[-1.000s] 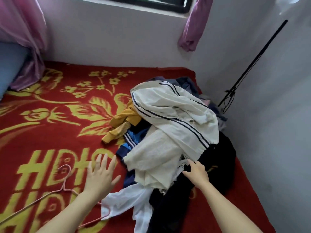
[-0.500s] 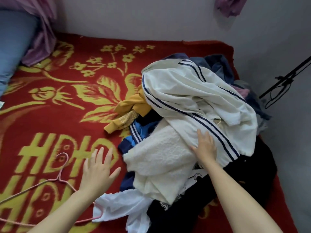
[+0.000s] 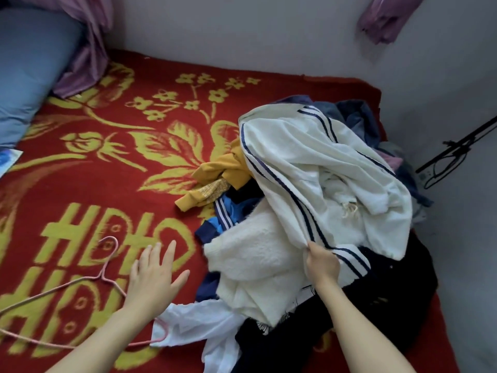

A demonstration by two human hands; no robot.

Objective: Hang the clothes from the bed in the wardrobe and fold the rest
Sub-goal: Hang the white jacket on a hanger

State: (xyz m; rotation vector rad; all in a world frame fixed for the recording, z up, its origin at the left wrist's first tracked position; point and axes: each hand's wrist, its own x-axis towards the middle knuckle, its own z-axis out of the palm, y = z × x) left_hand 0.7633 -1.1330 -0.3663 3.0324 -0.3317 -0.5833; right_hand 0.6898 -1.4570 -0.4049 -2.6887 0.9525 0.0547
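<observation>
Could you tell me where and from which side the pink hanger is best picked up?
Probably at the neck under the hook of the pink hanger, from above with the left hand: it lies flat on the blanket, that part bare, while its right corner touches the white sleeve.

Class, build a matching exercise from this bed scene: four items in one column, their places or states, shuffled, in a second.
1 pink wire hanger
2 mustard-yellow top
3 cream navy-striped garment
4 blue pillow

A pinched by the right hand
B at the far left of the red blanket
C flat on that blanket by the left hand
D poking from the pile on its left side

Pairs: 1-C; 2-D; 3-A; 4-B.
</observation>
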